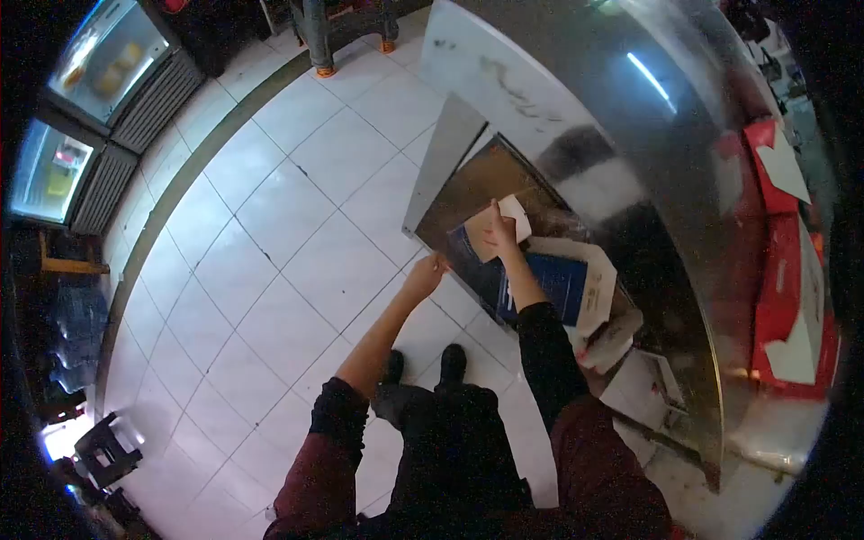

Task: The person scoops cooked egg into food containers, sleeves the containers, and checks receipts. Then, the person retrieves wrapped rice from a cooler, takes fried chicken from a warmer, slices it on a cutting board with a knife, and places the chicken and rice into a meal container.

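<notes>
An open drawer or low compartment (pixel 450 261) under the metal counter holds papers and a dark blue book or folder (pixel 556 286). My right hand (pixel 501 232) reaches over it, its fingers on a tan and white paper item (pixel 481 236); the index finger points upward along it. Beside the blue item lies a cream-coloured sheet or packet (pixel 598 292). At the compartment's near left edge is my left hand (pixel 432 268), fingers closed at the rim; what they hold, if anything, is too small to tell.
The metal counter (pixel 630 117) curves along the right, with red and white boxes (pixel 778 270) on it. White boxes (pixel 643 387) lie below. Lit display fridges (pixel 108 76) stand at the upper left, a dark stool (pixel 108 450) at the lower left, stool legs (pixel 317 40) at the top.
</notes>
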Motion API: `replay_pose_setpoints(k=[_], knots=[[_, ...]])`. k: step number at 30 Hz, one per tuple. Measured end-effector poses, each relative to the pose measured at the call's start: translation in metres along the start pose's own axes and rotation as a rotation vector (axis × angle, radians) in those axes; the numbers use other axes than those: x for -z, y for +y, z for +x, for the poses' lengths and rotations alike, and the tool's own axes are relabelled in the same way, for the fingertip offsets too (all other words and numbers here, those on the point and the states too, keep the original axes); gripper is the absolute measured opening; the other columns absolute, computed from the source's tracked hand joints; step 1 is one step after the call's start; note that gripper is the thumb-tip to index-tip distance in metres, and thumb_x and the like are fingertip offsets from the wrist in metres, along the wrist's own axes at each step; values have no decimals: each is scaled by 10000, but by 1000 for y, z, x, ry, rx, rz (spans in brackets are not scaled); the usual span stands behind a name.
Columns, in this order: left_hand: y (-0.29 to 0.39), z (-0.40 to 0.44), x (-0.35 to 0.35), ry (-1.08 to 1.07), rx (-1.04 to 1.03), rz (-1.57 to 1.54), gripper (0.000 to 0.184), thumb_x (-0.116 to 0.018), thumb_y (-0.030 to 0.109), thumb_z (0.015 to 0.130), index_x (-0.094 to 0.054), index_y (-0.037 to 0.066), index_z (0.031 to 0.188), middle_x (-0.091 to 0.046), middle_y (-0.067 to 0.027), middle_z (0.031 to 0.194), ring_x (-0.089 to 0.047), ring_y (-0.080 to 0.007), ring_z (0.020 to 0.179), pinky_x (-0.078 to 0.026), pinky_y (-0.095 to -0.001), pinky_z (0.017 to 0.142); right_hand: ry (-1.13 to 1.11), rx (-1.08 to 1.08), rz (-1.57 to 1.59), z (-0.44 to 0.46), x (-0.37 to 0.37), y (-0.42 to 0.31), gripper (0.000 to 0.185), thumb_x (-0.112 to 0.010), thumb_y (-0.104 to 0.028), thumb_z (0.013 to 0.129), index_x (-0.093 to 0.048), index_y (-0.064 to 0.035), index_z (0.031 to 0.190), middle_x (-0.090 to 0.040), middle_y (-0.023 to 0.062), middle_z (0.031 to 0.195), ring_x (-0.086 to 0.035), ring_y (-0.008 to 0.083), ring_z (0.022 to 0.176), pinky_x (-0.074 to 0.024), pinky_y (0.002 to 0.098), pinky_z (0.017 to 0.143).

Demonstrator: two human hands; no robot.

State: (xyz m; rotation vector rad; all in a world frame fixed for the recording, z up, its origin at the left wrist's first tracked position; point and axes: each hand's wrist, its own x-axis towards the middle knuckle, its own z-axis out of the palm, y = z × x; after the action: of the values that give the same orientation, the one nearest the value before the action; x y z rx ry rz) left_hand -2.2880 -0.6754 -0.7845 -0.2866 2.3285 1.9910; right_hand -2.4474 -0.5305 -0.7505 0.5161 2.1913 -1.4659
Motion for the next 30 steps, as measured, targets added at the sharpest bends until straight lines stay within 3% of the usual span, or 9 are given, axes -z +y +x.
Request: replay_pose_setpoints(k=[1,4,6,10,13,15,23,27,30], knots=[[8,19,-1,13,-6,1,118,-511,99,808,-533,-4,862,-615,-142,745,-608,-304,752,-466,-380,669,20,-172,55,-4,-4,-14,617,-505,-539,817,-523,43,1022,-563,138,832,-606,228,737,-516,321,532],[21,67,-14,-28,37,236,159,-511,111,815,-517,11,938,-606,-148,926,-597,-305,839,-472,-382,696,-94,-97,272,20,-4,20,548,-508,-453,853,-510,41,1089,-574,154,889,-603,261,737,-518,345,566],[-23,108,-42,154,-375,729,268,-538,149,815,-461,51,1052,-505,-156,1158,-561,-308,953,-490,-386,718,-125,-86,511,16,-7,34,501,-498,-412,871,-515,37,1095,-580,170,922,-604,270,742,-514,352,587],[12,133,-65,162,-273,802,414,-566,173,802,-382,91,1164,-378,-147,1290,-518,-312,1040,-508,-390,729,-155,-68,501,15,0,46,469,-491,-375,878,-512,36,1103,-578,174,948,-598,273,785,-507,358,627],[19,134,-61,-389,36,1018,583,-559,142,797,-283,117,1310,-510,-90,1183,-518,-301,1059,-515,-364,734,-167,-60,436,20,20,46,445,-486,-348,884,-510,36,1109,-577,177,968,-594,275,817,-502,363,658],[-55,143,-85,-142,-133,799,513,-536,116,808,-325,103,1276,-548,-84,1130,-504,-286,1084,-516,-340,722,-170,-56,395,16,44,52,430,-483,-329,887,-508,36,1113,-576,179,982,-591,276,838,-498,366,678],[25,129,-48,86,-58,372,491,-520,157,822,-336,95,1272,-530,-85,1149,-489,-279,1095,-487,-358,766,-275,-99,202,-63,109,73,371,-469,-256,901,-502,35,1129,-572,187,1035,-581,282,924,-484,379,759],[65,74,-37,143,9,83,482,-513,178,828,-341,91,1270,-521,-85,1158,-482,-276,1100,-472,-367,789,-203,-20,-498,-146,103,72,344,-462,-220,908,-499,34,1137,-570,191,1061,-575,284,967,-477,386,799],[124,-25,-19,117,99,-84,477,-507,194,833,-345,88,1269,-514,-86,1165,-476,-273,1104,-461,-374,805,-22,681,-355,-286,102,50,282,-420,-65,890,-490,34,1145,-569,183,1093,-553,280,1020,-426,353,875]])
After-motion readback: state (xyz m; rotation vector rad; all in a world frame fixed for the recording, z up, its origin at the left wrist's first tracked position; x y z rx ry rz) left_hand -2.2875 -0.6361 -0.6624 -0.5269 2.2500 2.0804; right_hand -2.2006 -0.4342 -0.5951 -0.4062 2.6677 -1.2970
